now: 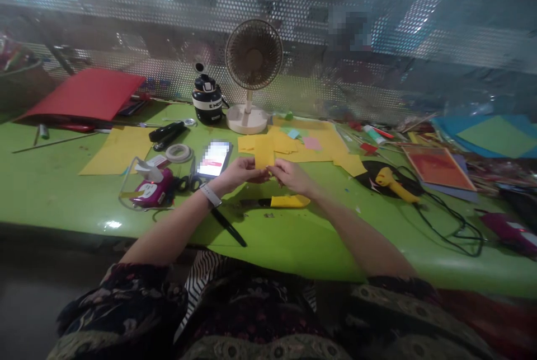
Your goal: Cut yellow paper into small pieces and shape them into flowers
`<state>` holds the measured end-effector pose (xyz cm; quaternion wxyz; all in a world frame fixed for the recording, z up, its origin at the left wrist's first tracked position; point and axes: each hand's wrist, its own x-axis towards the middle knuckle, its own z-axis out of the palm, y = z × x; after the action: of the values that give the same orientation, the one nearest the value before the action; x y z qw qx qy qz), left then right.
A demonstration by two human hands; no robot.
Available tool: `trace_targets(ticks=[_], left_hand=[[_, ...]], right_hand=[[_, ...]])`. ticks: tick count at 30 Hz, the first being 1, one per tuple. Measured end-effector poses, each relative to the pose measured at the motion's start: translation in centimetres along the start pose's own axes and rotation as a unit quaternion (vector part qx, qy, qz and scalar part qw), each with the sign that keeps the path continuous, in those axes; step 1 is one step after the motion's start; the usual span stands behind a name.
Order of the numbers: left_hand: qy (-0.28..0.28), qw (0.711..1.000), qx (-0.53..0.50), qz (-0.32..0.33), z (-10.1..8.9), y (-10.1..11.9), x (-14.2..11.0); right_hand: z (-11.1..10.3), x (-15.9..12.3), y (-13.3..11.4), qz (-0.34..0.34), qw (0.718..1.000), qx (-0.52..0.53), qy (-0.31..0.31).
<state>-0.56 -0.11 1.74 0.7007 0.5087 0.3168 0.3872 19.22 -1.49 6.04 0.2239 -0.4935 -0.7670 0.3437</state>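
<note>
Yellow paper piece [264, 151] pinched by left hand [241, 174] and right hand [290, 175], mid-table [268, 248], back from front edge. Looks cut already, like yellow scraps [246, 143] behind; remaining work: can't tell.

On the desk [84, 197], reckoned from the hands [289, 176], a knife [290, 201] lies just before them at six o'clock. A phone [215, 157] lies between nine and ten, a tape roll [178, 159] left of it, a stapler [168, 134] behind that roll. A flask [208, 104] stands at eleven, the fan [254, 57] just short of twelve; a glue gun [394, 185] (on a flat pad [367, 171]) rests at three.
</note>
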Motion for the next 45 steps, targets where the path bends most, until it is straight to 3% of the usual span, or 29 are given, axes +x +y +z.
trace_targets(ticks=[7,12,21,26,28,31,34,37,41,45], left_hand=[[0.040,0.999,0.013,-0.009,-1.1,1.0,-0.3],[0.080,0.995,-0.043,-0.028,-0.5,1.4,-0.4],[0.104,0.994,0.004,0.043,0.3,0.5,-0.2],[0.132,0.988,-0.002,0.078,-0.7,0.7,0.2],[0.150,0.985,-0.022,0.085,-1.1,0.7,0.3],[0.172,0.981,-0.048,0.071,-1.4,0.7,0.5],[0.181,0.980,-0.062,0.048,-1.3,0.6,0.5],[0.187,0.978,-0.082,0.037,-1.2,0.5,0.5],[0.198,0.977,-0.074,0.033,-1.3,0.5,0.5],[0.207,0.975,-0.074,0.032,-1.3,0.7,0.4]], right_hand=[[-2.0,0.2,0.6,0.006,0.999,0.046,0.019],[-1.6,0.1,0.4,0.001,0.999,0.050,-0.014],[0.2,-0.3,-0.3,0.044,0.987,0.098,-0.119],[-0.8,0.0,-0.1,0.050,0.981,0.118,-0.147],[-1.6,-0.2,-0.4,0.040,0.985,0.084,-0.148],[-2.1,-1.2,-1.1,-0.028,0.981,-0.054,-0.186],[-1.3,-2.4,-1.0,-0.097,0.940,-0.217,-0.245],[-0.2,-3.2,-0.1,-0.117,0.916,-0.304,-0.234],[-0.3,-3.5,0.8,-0.115,0.930,-0.289,-0.195],[-3.2,-3.4,0.8,-0.014,0.971,-0.162,-0.173]])
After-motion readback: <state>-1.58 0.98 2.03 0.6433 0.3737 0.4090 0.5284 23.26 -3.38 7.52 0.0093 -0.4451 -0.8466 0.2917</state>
